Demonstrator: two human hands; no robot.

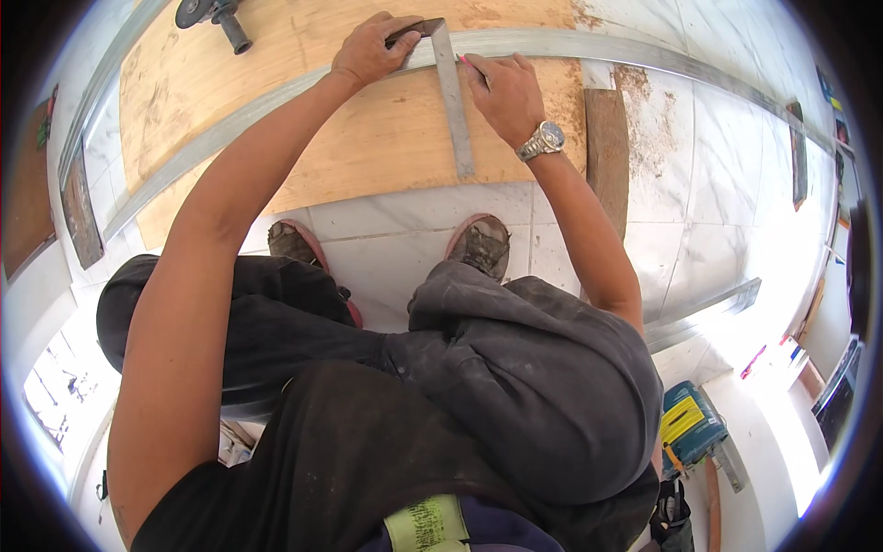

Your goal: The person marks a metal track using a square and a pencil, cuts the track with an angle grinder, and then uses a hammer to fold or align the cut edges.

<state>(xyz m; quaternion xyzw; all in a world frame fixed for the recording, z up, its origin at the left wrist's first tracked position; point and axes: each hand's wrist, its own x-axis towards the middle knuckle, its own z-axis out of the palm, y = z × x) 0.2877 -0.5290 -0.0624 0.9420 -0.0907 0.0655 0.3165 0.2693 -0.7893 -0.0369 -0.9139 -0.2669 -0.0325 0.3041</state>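
Note:
A long galvanized metal profile (524, 43) runs across a plywood board (377, 152). My left hand (370, 51) is closed on the dark stock of a try square (452, 106), pressing it to the profile. The square's steel blade crosses the metal and extends toward me over the plywood. Just right of the blade, my right hand (508, 94) is pinched round a thin marking tool with a pink tip (463, 59). Most of that tool is hidden by the fingers, so its kind is unclear. On the right wrist is a metal watch (541, 140).
An angle grinder (221, 18) lies on the plywood's far left. Wooden blocks (605, 152) sit right of the board and at far left (81, 221). Sawdust dots the marble-look tiles (662, 166). A teal power tool (692, 423) stands at lower right, near another metal piece (704, 316).

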